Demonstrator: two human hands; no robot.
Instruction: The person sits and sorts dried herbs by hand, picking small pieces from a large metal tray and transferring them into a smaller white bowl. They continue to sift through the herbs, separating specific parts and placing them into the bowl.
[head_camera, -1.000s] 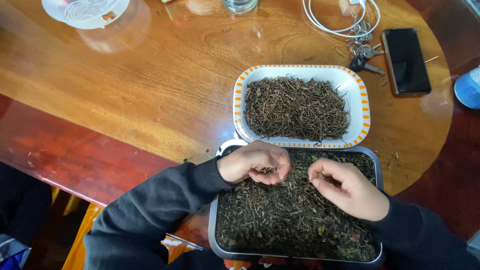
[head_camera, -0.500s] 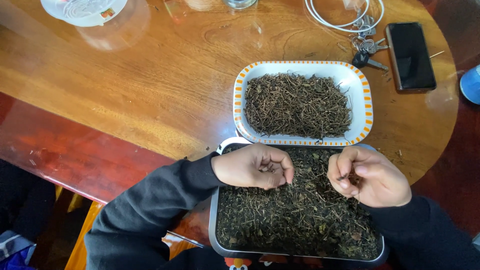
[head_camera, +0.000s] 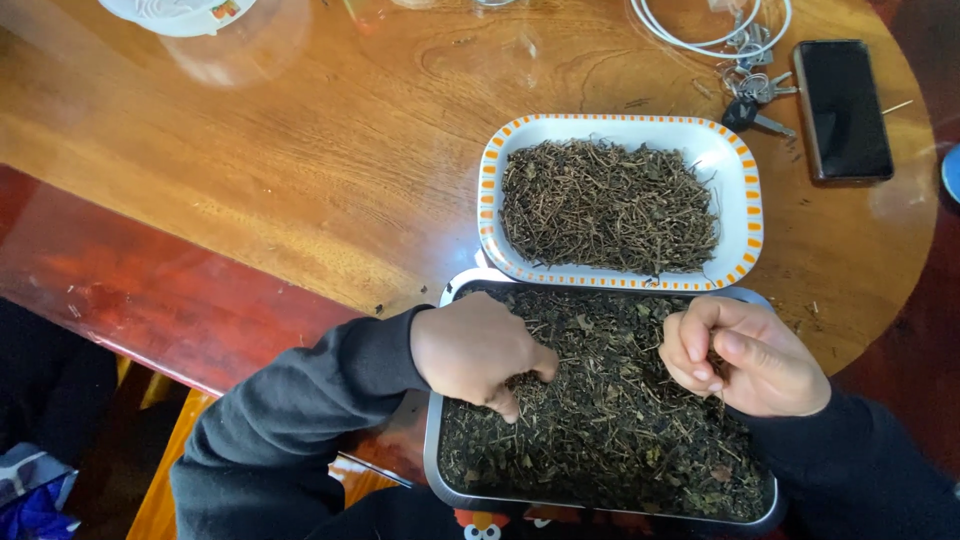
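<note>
Metal tray (head_camera: 452, 470) w/ dried leaves & stems (head_camera: 610, 430) is sitting at the near edge of the wooden table (head_camera: 300, 170), its near rim partly cut off by the frame bottom; left hand (head_camera: 478, 350) is resting knuckles-up on the tray's left side, fingers curled down & dipping into the leaf mix, tips buried so can't tell whether they're pinching anything; right hand (head_camera: 745, 355) is hovering over the tray's right part, fingers bent inward to a loose fist, thumb pressing toward forefinger, seemingly nipping a small bit of stem, too tiny to make out for sure; both dark sleeves are running off the near edge.

Just beyond the tray, touching or nearly touching its far rim, a white dish w/ orange-checked border (head_camera: 745, 180) is holding a heap of thin dry stems (head_camera: 605, 205); farther right a black phone (head_camera: 842, 108) is lying flat, screen dark; left of it a bunch of keys (head_camera: 752, 95) & a coiled white cable (head_camera: 700, 30), the coil cut off at the top; far left a white lid-like item (head_camera: 175, 12) is only partly in view, kind unclear; a blue round thing (head_camera: 951, 172) is peeking in at the right edge, mostly hidden.
</note>
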